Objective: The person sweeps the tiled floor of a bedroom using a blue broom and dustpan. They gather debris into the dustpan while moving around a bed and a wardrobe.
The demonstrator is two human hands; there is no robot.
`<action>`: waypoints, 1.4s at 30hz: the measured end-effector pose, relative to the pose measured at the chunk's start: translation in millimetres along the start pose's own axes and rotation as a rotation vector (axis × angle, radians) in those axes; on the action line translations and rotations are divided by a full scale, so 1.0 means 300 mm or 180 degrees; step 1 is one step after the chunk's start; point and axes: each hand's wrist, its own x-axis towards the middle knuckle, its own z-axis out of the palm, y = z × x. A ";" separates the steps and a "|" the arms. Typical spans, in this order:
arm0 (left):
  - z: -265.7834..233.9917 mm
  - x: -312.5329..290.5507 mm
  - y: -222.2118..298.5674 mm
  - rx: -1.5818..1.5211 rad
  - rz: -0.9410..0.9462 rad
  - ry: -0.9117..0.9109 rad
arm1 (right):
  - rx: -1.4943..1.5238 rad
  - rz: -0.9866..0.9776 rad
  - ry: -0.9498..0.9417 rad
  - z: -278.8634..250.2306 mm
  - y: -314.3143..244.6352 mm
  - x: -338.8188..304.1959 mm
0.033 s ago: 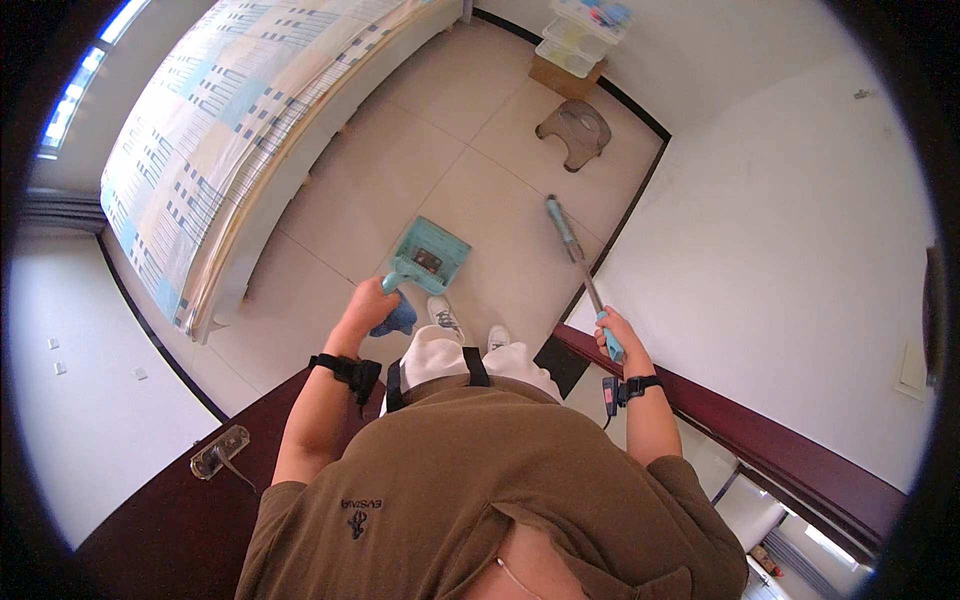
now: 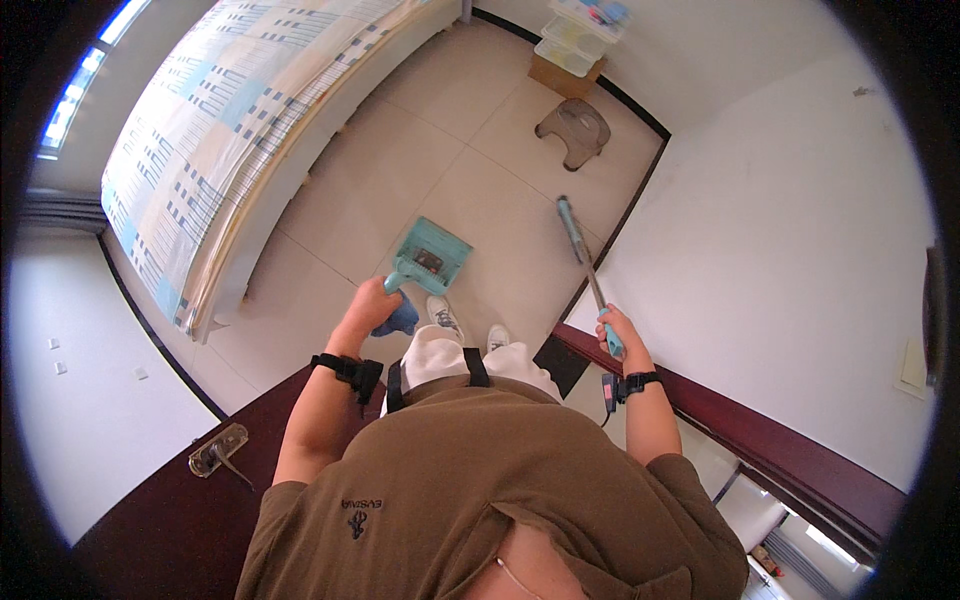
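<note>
My left hand [image 2: 368, 306] is closed round the handle of a teal dustpan [image 2: 450, 268], whose tray is down by the floor in front of my feet. A dark patch lies inside the tray; its kind is unclear. Below the left hand hangs something blue and cloth-like [image 2: 403, 318], partly covered by the hand. My right hand [image 2: 622, 332] grips the teal end of a broom [image 2: 597, 286] with a grey stick. Its long, narrow teal head [image 2: 570, 225] is near the floor by the right wall, apart from the dustpan.
A bed [image 2: 225, 130] with a patterned cover stands at the left. Beyond the broom are a brown translucent stool [image 2: 590, 130] and a cardboard box [image 2: 563, 78] under clear bins [image 2: 570, 50]. A dark red door [image 2: 150, 510] with a metal handle is near left, a dark red frame [image 2: 760, 430] near right.
The broom's head has shifted slightly to the right and turned a little. My left hand and the dustpan have hardly moved.
</note>
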 end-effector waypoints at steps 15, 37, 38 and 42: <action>0.369 -0.116 0.187 0.0117 0.0132 -0.0123 | -0.0744 0.0361 -0.1175 0.038 0.154 0.085; 0.446 -0.656 -0.031 -0.0195 -0.0614 0.0740 | -0.0878 -0.0533 -0.0667 -0.133 0.111 0.220; 0.457 -0.667 -0.046 -0.0245 -0.0628 0.0708 | -0.1036 -0.0496 -0.0724 -0.132 0.129 0.242; 0.485 -0.700 -0.072 -0.0356 -0.0576 0.0896 | -0.1382 -0.0147 -0.1221 -0.084 0.196 0.174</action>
